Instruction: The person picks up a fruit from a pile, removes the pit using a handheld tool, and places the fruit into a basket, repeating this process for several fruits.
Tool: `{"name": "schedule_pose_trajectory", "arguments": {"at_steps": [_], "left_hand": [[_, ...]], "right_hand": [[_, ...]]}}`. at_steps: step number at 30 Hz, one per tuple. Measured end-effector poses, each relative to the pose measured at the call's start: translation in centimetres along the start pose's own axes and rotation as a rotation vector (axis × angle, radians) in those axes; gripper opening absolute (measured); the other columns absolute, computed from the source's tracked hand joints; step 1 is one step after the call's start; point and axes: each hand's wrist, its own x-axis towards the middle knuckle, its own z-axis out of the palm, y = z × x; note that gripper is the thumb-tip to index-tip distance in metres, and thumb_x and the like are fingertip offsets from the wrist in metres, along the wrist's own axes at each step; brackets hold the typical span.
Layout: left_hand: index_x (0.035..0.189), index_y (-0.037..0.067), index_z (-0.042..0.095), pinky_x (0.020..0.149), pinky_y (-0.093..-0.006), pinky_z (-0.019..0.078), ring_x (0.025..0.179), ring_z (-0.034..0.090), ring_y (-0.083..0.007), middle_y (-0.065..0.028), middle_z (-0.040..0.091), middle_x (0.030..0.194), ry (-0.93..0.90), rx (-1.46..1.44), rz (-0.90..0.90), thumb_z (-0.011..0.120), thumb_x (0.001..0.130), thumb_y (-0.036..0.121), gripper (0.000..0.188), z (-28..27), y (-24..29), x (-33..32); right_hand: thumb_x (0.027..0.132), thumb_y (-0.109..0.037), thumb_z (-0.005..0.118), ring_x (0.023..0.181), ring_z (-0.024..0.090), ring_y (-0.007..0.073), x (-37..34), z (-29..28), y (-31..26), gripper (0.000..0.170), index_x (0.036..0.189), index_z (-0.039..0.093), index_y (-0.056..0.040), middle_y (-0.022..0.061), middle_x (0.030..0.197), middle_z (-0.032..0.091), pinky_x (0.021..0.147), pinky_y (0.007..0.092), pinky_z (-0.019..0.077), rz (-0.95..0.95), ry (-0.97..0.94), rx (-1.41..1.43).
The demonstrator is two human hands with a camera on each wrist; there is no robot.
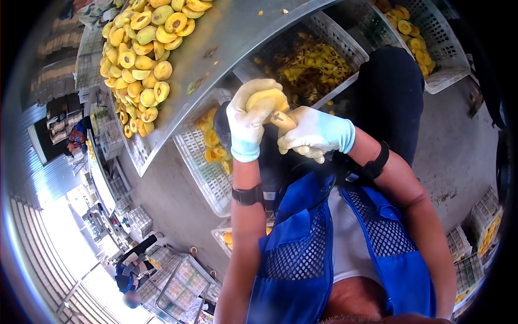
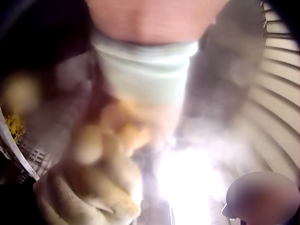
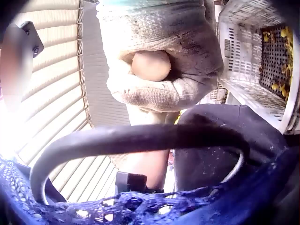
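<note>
As the head view looks from above, the left hand in a white glove with a pale blue cuff [image 1: 247, 116] grasps a smooth yellow oval fruit piece [image 1: 270, 98], and its fingers are curled around it. The fruit piece lies with its long axis nearly crosswise, one end towards the right hand in a similar glove [image 1: 315, 132], which clenches a tan rounded piece with a dark mark [image 1: 284, 120]. This piece slants from the right fist towards the left hand. Only this view shows the heap of halved yellow fruits [image 1: 143, 67] on the grey metal table [image 1: 232, 32].

Because the left wrist view is blurred, I cannot tell the grip of the left fingers there.

In the right wrist view, a pale round end sits inside the right fist, behind a black curved strap [image 3: 140, 140].
</note>
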Motion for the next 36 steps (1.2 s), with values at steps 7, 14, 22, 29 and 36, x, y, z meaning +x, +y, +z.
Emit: {"name": "schedule_pose_trajectory", "arguments": {"at_steps": [7,14,22,29,36], "left_hand": [[0.113,-0.007,0.071,0.087,-0.0301,0.0588,0.093,0.073,-0.019,-0.0152,0.076,0.104,-0.145,0.073,-0.19,0.074,0.086,0.001,0.029,-0.1,1.4,1.6],[0.116,-0.002,0.07,0.079,-0.0433,0.0641,0.088,0.075,-0.0329,-0.0247,0.074,0.107,-0.143,-0.339,0.009,0.08,0.082,0.019,0.041,0.4,-1.6,1.6],[0.123,0.003,0.064,0.082,-0.0446,0.0612,0.092,0.072,-0.0349,-0.0266,0.07,0.112,-0.099,-0.776,0.074,0.07,0.097,0.031,0.04,1.9,-2.0,0.7],[0.135,0.001,0.062,0.093,-0.0444,0.0593,0.112,0.068,-0.0334,-0.021,0.07,0.12,0.478,-0.064,0.172,0.069,0.101,0.032,0.046,-7.4,2.6,-3.3],[0.132,-0.006,0.066,0.106,-0.0359,0.0494,0.121,0.066,-0.0239,-0.0173,0.071,0.13,0.669,0.869,-0.048,0.072,0.098,0.018,0.042,-21.4,3.0,-3.0]], "right_hand": [[0.088,-0.016,0.07,0.034,0.045,0.0113,0.3,0.2,0.9,0.019,0.088,0.065,0.0023,0.0033,0.057,0.053,0.031,0.028,0.0408,-0.057,0.028,-0.012],[0.092,-0.015,0.072,0.034,0.043,0.0103,0.5,0.0,0.9,0.02,0.092,0.064,0.0029,0.0004,0.054,0.048,0.031,0.0269,0.0372,-0.014,-0.08,0.23],[0.093,-0.014,0.07,0.035,0.044,0.0097,0.2,0.6,0.2,0.019,0.092,0.066,0.0041,0.0006,0.052,0.049,0.033,0.0265,0.0379,-0.094,-0.174,0.124],[0.095,-0.021,0.072,0.035,0.046,0.0097,0.0,0.2,-0.7,0.026,0.099,0.068,0.0045,0.0024,0.055,0.053,0.035,0.0249,0.0407,-0.151,0.069,0.206],[0.095,-0.023,0.075,0.039,0.052,0.0089,0.8,0.5,-0.9,0.028,0.102,0.069,0.0027,0.0031,0.063,0.059,0.036,0.0219,0.0409,-0.085,0.16,0.113]]}}
